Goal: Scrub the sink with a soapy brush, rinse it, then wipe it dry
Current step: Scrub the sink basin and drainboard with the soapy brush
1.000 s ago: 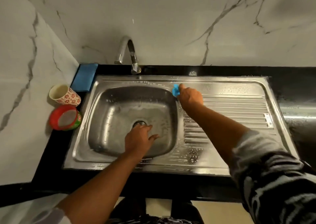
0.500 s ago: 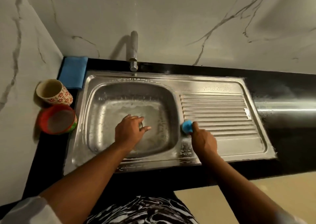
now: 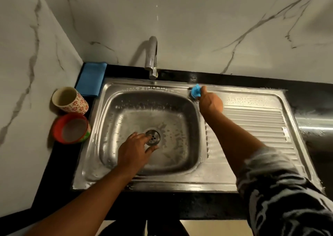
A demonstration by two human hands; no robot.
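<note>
Stainless steel sink (image 3: 162,184) sits in a black surface (image 3: 57,174). Its near rim is wet and suds streak the basin.

Inside the basin, the left hand (image 3: 134,151) lies palm down. Its fingers (image 3: 141,136) are straight and spread, with the tips just beside the drain (image 3: 153,137). It holds nothing.

Right of the basin, the ribbed drainboard (image 3: 252,125) carries a film of foam along its far edge.

At the far rim, where basin and drainboard meet, the right hand (image 3: 210,102) grips the blue brush (image 3: 195,91). Its fingers are curled round the brush, which is held against the steel.

Half a second earlier this brush worked the near end of the same dividing strip; it has now travelled to the far end. The stroke therefore appears to run the length of the divider. Scrubbing is judged to be well under way, with rinsing and drying not yet begun.

Behind the rim, the tap (image 3: 152,59) shows no visible stream. In the far left corner, a folded blue cloth (image 3: 91,79) lies on the surface, probably reserved for the drying step.
</note>
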